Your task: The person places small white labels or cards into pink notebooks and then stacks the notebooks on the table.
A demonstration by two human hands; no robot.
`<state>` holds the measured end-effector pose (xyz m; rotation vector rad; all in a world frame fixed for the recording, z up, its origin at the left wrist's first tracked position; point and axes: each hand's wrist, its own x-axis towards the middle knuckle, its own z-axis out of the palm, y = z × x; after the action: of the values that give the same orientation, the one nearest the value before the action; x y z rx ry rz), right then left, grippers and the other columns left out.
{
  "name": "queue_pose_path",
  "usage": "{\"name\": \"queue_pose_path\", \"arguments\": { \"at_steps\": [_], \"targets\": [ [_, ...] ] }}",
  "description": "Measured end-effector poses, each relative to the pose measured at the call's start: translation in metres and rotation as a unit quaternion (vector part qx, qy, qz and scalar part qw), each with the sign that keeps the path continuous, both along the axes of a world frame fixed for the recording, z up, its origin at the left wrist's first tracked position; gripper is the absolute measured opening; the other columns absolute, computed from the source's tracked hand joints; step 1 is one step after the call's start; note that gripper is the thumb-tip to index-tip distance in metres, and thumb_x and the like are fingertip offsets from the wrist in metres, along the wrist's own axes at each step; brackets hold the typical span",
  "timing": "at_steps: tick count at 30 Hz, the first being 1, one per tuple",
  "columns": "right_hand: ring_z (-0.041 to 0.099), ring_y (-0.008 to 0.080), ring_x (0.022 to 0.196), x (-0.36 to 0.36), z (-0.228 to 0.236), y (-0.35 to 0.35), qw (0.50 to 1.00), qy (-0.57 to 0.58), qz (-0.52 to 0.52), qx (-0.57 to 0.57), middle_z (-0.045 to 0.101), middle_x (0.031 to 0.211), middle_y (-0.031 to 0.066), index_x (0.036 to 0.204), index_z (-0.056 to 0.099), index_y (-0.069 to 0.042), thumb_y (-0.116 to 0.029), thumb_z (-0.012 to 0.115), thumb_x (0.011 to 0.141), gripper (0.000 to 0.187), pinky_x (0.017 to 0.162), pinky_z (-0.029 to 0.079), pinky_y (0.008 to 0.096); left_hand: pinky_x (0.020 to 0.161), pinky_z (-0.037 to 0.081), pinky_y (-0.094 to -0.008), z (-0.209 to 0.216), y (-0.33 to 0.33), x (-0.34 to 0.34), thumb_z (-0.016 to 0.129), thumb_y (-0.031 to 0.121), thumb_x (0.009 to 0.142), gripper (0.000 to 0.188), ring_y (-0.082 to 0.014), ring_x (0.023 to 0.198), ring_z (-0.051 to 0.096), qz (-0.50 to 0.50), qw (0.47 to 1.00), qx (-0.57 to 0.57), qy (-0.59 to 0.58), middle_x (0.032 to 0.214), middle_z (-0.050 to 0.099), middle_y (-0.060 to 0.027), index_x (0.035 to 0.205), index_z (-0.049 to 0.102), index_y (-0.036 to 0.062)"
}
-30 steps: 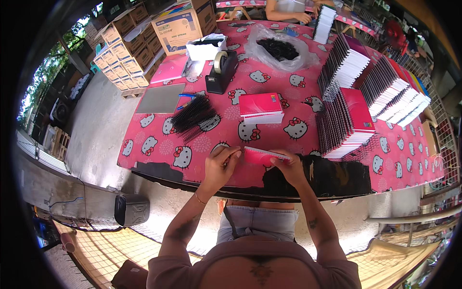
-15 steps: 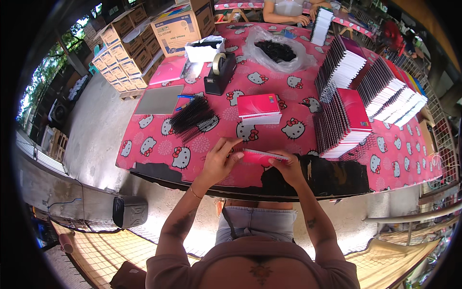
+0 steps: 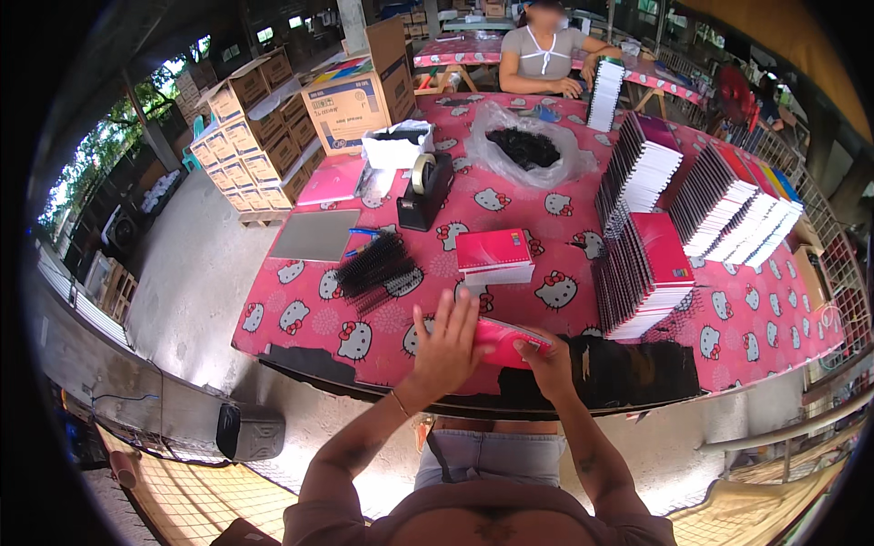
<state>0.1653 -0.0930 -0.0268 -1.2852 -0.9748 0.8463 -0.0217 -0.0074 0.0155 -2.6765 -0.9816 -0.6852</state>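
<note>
My right hand (image 3: 548,366) grips the right end of a pink-covered notebook (image 3: 510,342), its thumb on the cover. The notebook is held at a slant above the table's near edge. At its other end my left hand (image 3: 446,346) is open with fingers stretched out and slightly apart, the thumb side by the notebook. Just beyond lies a small stack of pink-covered notebooks (image 3: 492,249) with punched holes along one edge. Left of that stack is a bundle of black binding coils (image 3: 375,269).
Stacked coil-bound notebooks (image 3: 645,273) stand at the right. A tape dispenser (image 3: 424,193), a grey plate (image 3: 315,236), a plastic bag of black coils (image 3: 528,150) and a carton (image 3: 350,109) lie farther off. Across the table a person (image 3: 544,59) holds an upright notebook.
My left hand has opened from bent fingers to stretched-out ones. The notebook's pink cover now shows more. The view has tilted up, showing more of the person opposite.
</note>
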Motion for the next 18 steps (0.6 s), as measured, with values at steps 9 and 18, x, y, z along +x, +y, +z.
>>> {"name": "queue_pose_path", "arguments": {
  "at_steps": [9, 18],
  "targets": [
    [0.059, 0.0041, 0.077, -0.01, 0.006, 0.001, 0.998, 0.049, 0.015, 0.022, 0.07, 0.09, -0.0004, 0.117, 0.07, -0.001, -0.015, 0.073, 0.093, 0.029, 0.068, 0.049, 0.0223, 0.114, 0.012, -0.0689, -0.011, -0.005, -0.008, 0.055, 0.052, 0.093, 0.081, -0.0389, 0.149, 0.026, -0.071, 0.995, -0.042, 0.057, 0.158, 0.033, -0.0232, 0.149, 0.037, -0.0041],
    [0.068, 0.0113, 0.092, -0.002, 0.025, -0.009, 0.997, -0.035, 0.045, -0.058, 0.075, 0.101, 0.0083, 0.116, 0.069, -0.001, -0.016, 0.074, 0.09, 0.031, 0.083, 0.053, 0.0271, 0.115, 0.02, -0.0644, 0.004, -0.014, -0.014, 0.05, 0.059, 0.093, 0.086, -0.0402, 0.147, 0.03, -0.182, 0.977, -0.003, 0.114, 0.154, 0.038, -0.0267, 0.147, 0.038, -0.0062]
  ]
}}
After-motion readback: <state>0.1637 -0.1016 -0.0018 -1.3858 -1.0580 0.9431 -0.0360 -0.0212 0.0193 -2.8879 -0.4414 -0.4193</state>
